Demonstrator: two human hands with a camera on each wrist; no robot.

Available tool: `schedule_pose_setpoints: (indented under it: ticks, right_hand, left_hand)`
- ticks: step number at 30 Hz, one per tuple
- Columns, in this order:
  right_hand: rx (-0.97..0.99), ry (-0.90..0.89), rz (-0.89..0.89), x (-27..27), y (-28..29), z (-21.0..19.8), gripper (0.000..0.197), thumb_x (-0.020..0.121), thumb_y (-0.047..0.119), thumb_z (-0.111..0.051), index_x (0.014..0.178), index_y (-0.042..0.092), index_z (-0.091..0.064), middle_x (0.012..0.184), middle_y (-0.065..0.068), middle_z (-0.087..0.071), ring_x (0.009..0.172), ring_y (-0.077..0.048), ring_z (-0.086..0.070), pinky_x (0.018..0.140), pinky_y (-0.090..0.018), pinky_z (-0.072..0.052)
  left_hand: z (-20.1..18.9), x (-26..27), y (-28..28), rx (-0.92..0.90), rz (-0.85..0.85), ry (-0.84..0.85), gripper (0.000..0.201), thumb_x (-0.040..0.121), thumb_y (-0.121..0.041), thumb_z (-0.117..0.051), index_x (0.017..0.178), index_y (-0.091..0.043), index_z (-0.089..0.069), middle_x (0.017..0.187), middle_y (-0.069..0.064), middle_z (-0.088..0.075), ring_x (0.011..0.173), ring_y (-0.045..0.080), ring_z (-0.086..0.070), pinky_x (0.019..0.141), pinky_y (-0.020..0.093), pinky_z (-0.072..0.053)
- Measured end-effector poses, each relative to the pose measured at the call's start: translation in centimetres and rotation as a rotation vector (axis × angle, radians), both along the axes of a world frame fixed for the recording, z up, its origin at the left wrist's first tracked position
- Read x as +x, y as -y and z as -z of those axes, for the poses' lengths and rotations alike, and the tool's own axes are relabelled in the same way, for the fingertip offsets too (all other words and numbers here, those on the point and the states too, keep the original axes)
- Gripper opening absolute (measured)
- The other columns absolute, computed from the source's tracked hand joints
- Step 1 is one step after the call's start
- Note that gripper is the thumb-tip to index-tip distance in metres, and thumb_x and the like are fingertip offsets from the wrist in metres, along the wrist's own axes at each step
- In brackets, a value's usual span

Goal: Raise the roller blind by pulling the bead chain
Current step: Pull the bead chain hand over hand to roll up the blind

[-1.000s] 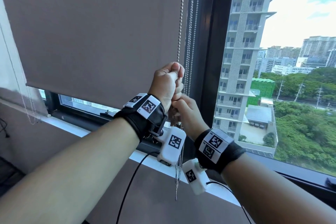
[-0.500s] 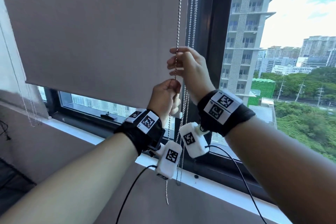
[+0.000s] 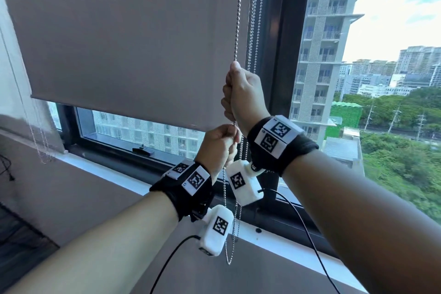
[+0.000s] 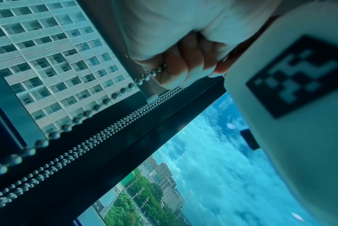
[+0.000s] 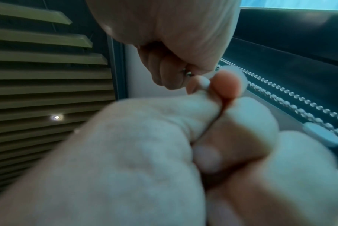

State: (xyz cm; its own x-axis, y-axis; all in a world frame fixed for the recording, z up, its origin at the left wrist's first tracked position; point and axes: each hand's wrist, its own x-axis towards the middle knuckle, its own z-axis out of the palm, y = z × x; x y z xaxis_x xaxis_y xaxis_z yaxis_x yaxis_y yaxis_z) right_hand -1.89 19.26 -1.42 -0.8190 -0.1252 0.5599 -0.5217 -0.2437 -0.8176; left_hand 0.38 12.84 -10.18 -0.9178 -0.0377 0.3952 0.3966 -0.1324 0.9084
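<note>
A grey roller blind (image 3: 124, 38) covers most of the window; its bottom edge hangs above the sill. The metal bead chain (image 3: 238, 19) drops along the blind's right side. My right hand (image 3: 238, 93) grips the front strand in a fist, thumb on top. Just below it, my left hand (image 3: 222, 143) pinches the same strand, and the slack loop (image 3: 229, 246) dangles under it. In the left wrist view the chain (image 4: 106, 99) runs out of my curled left hand (image 4: 183, 64). The right wrist view shows my right hand (image 5: 173, 61) fisted on the beads, with the left hand (image 5: 164, 137) blurred in front.
Other bead strands (image 3: 255, 19) hang beside the dark window post (image 3: 281, 55). A white sill (image 3: 286, 246) runs below the glass. Another chain (image 3: 40, 145) hangs at the far left wall. Wrist camera cables (image 3: 307, 234) trail under my arms.
My right hand rose from under the left, reached above it and closed on the chain. The left hand pulled down with the strand. The blind's bottom edge sits slightly higher.
</note>
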Motion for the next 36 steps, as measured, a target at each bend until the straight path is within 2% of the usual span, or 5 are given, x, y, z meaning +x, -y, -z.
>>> schedule_pose_setpoints:
  ticks: [6, 11, 16, 26, 36]
  right_hand:
    - [-0.002, -0.079, 0.047, -0.2, -0.1, 1.7, 0.043, 0.104, 0.025, -0.036, 0.063, 0.02, -0.029, 0.054, -0.001, -0.023, 0.042, -0.011, -0.018, 0.038, -0.017, -0.021]
    - [0.011, -0.113, 0.085, -0.9, -0.3, 3.5, 0.045, 0.103, 0.027, -0.039, 0.059, 0.02, -0.03, 0.05, 0.003, -0.025, 0.043, -0.012, -0.021, 0.041, -0.024, -0.021]
    - [0.065, -0.176, 0.151, -1.5, -1.0, 5.1, 0.047, 0.104, 0.022, -0.038, 0.058, 0.016, -0.037, 0.044, 0.011, -0.039, 0.039, -0.004, -0.036, 0.04, -0.022, -0.032]
    - [0.085, -0.132, 0.12, -2.0, -1.6, 8.5, 0.04, 0.095, 0.039, -0.04, 0.065, 0.013, -0.036, 0.056, -0.002, -0.027, 0.048, -0.014, -0.023, 0.047, -0.033, -0.018]
    - [0.211, -0.171, 0.168, -1.5, -1.7, 10.4, 0.037, 0.093, 0.036, -0.038, 0.059, 0.021, -0.031, 0.056, -0.001, -0.032, 0.053, -0.014, -0.029, 0.054, -0.033, -0.022]
  left_hand:
    - [-0.7, 0.5, 0.6, -0.051, -0.015, 0.046, 0.029, 0.098, -0.004, -0.04, 0.072, -0.004, -0.053, 0.053, 0.008, -0.047, 0.038, 0.016, -0.043, 0.04, 0.024, -0.036]
    - [-2.1, 0.0, 0.9, -0.12, -0.082, -0.07, 0.021, 0.084, 0.008, -0.035, 0.084, 0.007, -0.056, 0.067, 0.011, -0.053, 0.064, 0.018, -0.055, 0.071, 0.036, -0.056]
    - [-3.8, -0.6, 1.3, -0.096, -0.135, -0.137, 0.03, 0.085, -0.004, -0.038, 0.092, 0.015, -0.059, 0.077, 0.02, -0.059, 0.068, 0.025, -0.056, 0.055, 0.026, -0.05]
    - [-9.1, -1.1, -0.9, 0.001, -0.086, -0.2, 0.039, 0.101, -0.025, -0.033, 0.098, 0.0, -0.062, 0.073, 0.015, -0.067, 0.068, 0.028, -0.065, 0.068, 0.037, -0.055]
    - [-7.7, -1.9, -2.3, -0.021, -0.205, -0.186, 0.039, 0.1, -0.018, -0.035, 0.064, -0.013, -0.048, 0.054, 0.004, -0.036, 0.036, 0.009, -0.023, 0.035, 0.016, -0.017]
